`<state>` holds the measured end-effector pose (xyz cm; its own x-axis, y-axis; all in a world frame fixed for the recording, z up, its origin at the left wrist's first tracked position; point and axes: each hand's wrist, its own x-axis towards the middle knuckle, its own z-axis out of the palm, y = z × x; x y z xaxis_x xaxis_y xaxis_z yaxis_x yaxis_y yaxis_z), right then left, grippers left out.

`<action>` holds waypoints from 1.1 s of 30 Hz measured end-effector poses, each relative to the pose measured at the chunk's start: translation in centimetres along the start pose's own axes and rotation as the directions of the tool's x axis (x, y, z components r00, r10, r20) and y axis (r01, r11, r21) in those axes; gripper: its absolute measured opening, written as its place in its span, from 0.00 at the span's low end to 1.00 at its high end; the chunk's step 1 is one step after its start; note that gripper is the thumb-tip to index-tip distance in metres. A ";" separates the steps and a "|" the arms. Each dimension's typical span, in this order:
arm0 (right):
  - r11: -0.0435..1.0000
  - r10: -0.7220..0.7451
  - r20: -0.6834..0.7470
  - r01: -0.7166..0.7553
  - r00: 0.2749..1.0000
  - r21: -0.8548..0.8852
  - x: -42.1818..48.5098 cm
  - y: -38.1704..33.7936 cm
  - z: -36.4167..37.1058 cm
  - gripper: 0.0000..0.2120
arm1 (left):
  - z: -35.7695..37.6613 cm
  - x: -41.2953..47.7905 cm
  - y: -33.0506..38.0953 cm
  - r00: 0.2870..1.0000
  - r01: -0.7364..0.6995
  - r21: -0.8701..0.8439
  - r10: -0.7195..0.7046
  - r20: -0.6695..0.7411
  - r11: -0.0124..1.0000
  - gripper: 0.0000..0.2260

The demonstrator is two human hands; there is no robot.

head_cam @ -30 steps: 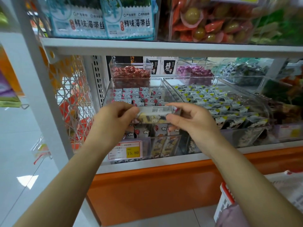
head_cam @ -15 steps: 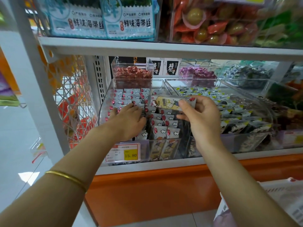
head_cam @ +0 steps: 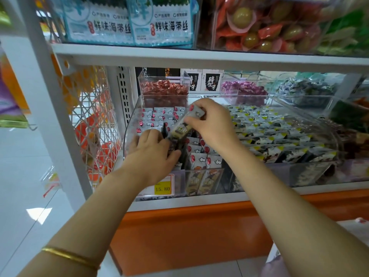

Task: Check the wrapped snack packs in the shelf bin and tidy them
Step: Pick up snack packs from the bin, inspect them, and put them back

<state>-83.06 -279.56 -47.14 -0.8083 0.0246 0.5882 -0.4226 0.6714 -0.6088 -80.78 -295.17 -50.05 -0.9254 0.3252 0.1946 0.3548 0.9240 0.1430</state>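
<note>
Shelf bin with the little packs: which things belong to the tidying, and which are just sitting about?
Part of the job: clear bin, rows of packs, held snack pack pinched by the right hand, left hand resting on the rows.
Just sitting about: red sweets tub, purple sweets tub, seaweed bags above, price tag.

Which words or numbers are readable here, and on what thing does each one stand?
"鲜味海带丝": two blue packs up top.
"碎银子": box at the back.
"15.80": yellow price tag.
Snack pack in right hand and binned packs: too blurred.
</note>
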 end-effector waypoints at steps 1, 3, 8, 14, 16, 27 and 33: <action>0.998 -0.010 0.079 0.015 0.997 -0.059 0.5 0.0 0.6 0.12 | 0.1 -0.1 -0.1 1.000 -0.004 -0.003 0.004 -0.008 1.000 0.21; 0.980 -0.012 0.239 0.059 0.971 -0.191 1.2 -0.2 1.8 0.16 | 0.1 -0.3 -0.3 1.000 -0.014 -0.014 0.013 -0.027 1.000 0.22; 0.918 0.011 0.356 0.132 0.934 -0.374 2.1 -0.5 3.3 0.18 | -0.2 -0.6 -0.6 0.997 -0.028 -0.001 0.027 -0.076 1.000 0.24; 0.829 0.074 0.581 0.274 0.811 -0.488 2.3 -0.4 3.9 0.14 | -0.8 -1.3 -0.8 0.992 -0.044 0.105 0.055 -0.112 0.994 0.27; 0.896 0.065 0.557 0.197 0.828 -0.397 2.9 -0.1 3.5 0.17 | -0.9 -1.4 -0.8 0.993 -0.040 0.128 0.054 -0.109 0.991 0.27; 0.872 0.023 0.444 0.199 0.896 -0.447 5.5 1.1 4.4 0.07 | -1.3 -1.8 -0.6 0.993 0.013 0.204 0.011 -0.114 0.979 0.26; 0.855 0.078 0.463 0.179 0.883 -0.486 5.9 0.9 5.7 0.04 | -1.5 -1.6 -0.6 0.988 0.024 0.136 -0.003 -0.152 0.990 0.24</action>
<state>-90.52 -283.00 -47.26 -0.9365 -0.2690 0.2248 -0.3072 0.9388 -0.1562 -79.35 -296.56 -49.04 -0.8955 0.2883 0.3392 0.3114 0.9502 0.0145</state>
